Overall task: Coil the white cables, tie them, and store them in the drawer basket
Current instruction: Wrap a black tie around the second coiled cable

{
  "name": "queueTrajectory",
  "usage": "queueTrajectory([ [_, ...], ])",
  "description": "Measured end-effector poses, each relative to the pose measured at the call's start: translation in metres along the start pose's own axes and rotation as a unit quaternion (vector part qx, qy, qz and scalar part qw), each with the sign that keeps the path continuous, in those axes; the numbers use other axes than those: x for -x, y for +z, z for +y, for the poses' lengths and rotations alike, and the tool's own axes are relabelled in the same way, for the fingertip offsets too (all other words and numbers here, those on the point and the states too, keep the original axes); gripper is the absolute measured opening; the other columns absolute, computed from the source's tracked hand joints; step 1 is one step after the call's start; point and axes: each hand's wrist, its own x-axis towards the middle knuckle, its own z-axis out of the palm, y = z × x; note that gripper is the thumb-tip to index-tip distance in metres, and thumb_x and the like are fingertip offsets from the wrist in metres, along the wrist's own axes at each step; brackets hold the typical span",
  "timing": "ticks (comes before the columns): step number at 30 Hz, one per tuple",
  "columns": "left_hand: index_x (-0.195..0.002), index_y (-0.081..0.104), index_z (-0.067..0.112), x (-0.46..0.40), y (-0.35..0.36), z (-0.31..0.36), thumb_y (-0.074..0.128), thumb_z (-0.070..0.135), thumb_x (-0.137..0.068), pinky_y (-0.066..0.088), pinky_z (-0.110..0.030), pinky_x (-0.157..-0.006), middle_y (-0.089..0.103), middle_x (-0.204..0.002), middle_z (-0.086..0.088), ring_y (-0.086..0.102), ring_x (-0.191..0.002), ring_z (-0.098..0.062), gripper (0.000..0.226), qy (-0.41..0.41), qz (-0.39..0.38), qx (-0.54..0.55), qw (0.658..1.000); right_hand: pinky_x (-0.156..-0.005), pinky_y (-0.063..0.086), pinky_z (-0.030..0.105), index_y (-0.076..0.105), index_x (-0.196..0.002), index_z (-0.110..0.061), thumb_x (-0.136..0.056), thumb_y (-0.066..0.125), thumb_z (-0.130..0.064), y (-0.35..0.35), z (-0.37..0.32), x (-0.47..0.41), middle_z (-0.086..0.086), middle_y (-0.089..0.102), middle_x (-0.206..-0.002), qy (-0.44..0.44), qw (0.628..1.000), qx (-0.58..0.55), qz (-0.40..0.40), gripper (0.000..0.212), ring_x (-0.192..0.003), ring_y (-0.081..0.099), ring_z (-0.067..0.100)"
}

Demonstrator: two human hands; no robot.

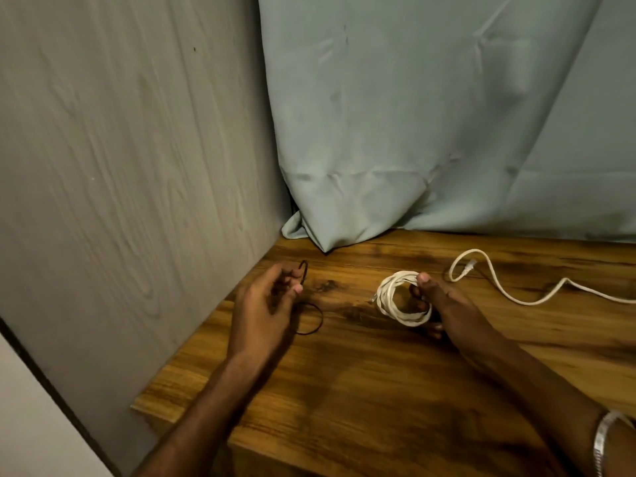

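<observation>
Coil in hand, band ready

My right hand [444, 304] grips the coiled white cable [401, 297]; my left hand [265, 304] pinches a black band [304, 270].

Single head-worn wide-angle view, looking forward and down, close over wooden worktop [361, 390], curtain [430, 115] filling upper right, wall panel [120, 149] upper left

Two bare forearms without sleeves, a silver bangle [600, 442] around the wrist of the right one
</observation>
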Motion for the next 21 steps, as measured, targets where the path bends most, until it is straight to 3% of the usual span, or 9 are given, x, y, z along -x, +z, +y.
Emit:
queueTrajectory([
  [2, -0.105, 0.068, 0.018, -0.004, 0.002, -0.005, 0.066, 0.004, -0.092, 0.058, -0.042, -0.085, 0.071, -0.096, -0.001, 0.070, -0.094, -0.021, 0.019, -0.063, -0.001, 0.187, 0.980, -0.044, 0.030, 0.021, 0.058, -0.090, -0.013, -0.100, 0.042, -0.054, 0.000, 0.000, 0.000, -0.006, 0.053, -0.055, 0.001, 1.000, 0.006, -0.001, 0.045, -0.042, 0.039, 0.007],
  [5, -0.111, 0.062, 0.004, -0.010, 0.006, -0.013, 0.063, -0.003, -0.091, 0.054, -0.042, -0.085, 0.070, -0.093, -0.017, 0.069, -0.086, -0.029, 0.021, -0.174, 0.004, 0.451, 0.876, -0.044, 0.030, 0.020, 0.061, -0.094, -0.011, -0.100, 0.043, -0.054, 0.000, 0.001, 0.001, -0.001, 0.053, -0.061, 0.000, 1.000, 0.010, 0.003, 0.047, -0.047, 0.039, 0.009],
  [7, -0.109, 0.062, 0.006, -0.013, 0.005, -0.017, 0.061, -0.003, -0.089, 0.058, -0.031, -0.080, 0.072, -0.089, -0.017, 0.069, -0.084, -0.024, 0.023, -0.218, 0.009, 0.505, 0.835, -0.044, 0.029, 0.020, 0.060, -0.095, -0.009, -0.096, 0.043, -0.057, 0.000, 0.001, 0.000, 0.002, 0.052, -0.063, -0.008, 1.000, 0.011, -0.002, 0.051, -0.047, 0.038, 0.009],
  [9, -0.108, 0.062, 0.008, -0.013, 0.003, -0.016, 0.063, -0.001, -0.083, 0.060, -0.026, -0.077, 0.073, -0.087, -0.013, 0.072, -0.085, -0.022, 0.026, -0.237, -0.003, 0.528, 0.816, -0.044, 0.029, 0.021, 0.060, -0.096, -0.007, -0.091, 0.043, -0.060, 0.000, -0.001, 0.001, 0.004, 0.051, -0.064, -0.013, 1.000, 0.016, -0.006, 0.055, -0.046, 0.038, 0.009],
  [13, -0.109, 0.066, 0.007, -0.005, 0.003, -0.001, 0.065, 0.001, -0.080, 0.061, -0.027, -0.074, 0.071, -0.090, -0.011, 0.074, -0.087, -0.024, 0.029, -0.226, -0.045, 0.509, 0.829, -0.045, 0.029, 0.022, 0.061, -0.091, -0.012, -0.094, 0.042, -0.058, -0.001, -0.001, 0.001, 0.002, 0.053, -0.063, -0.010, 1.000, 0.015, -0.009, 0.050, -0.046, 0.039, 0.009],
  [16, -0.107, 0.071, 0.005, 0.012, 0.005, 0.019, 0.065, 0.001, -0.082, 0.061, -0.029, -0.074, 0.072, -0.094, -0.016, 0.073, -0.091, -0.029, 0.026, -0.181, -0.130, 0.474, 0.852, -0.047, 0.030, 0.023, 0.061, -0.090, -0.013, -0.094, 0.042, -0.059, -0.001, -0.001, 0.002, 0.003, 0.054, -0.064, -0.013, 1.000, 0.017, -0.010, 0.049, -0.046, 0.040, 0.010],
  [19, -0.110, 0.072, 0.004, 0.033, 0.019, 0.038, 0.066, 0.000, -0.087, 0.060, -0.029, -0.076, 0.076, -0.101, -0.014, 0.074, -0.095, -0.025, 0.024, -0.101, -0.231, 0.350, 0.902, -0.049, 0.044, 0.019, 0.066, -0.091, -0.015, -0.105, 0.043, -0.047, -0.001, -0.001, 0.001, -0.002, 0.068, -0.068, -0.008, 1.000, 0.001, 0.009, 0.041, -0.050, 0.061, 0.008],
  [21, -0.109, 0.075, 0.010, 0.045, 0.033, 0.040, 0.068, 0.001, -0.089, 0.058, -0.026, -0.078, 0.077, -0.102, -0.002, 0.074, -0.096, -0.015, 0.023, -0.026, -0.257, 0.246, 0.934, -0.043, 0.040, 0.015, 0.064, -0.088, -0.014, -0.109, 0.041, -0.040, -0.001, 0.001, 0.000, -0.003, 0.064, -0.060, -0.012, 1.000, 0.003, 0.011, 0.040, -0.043, 0.055, 0.004],
])
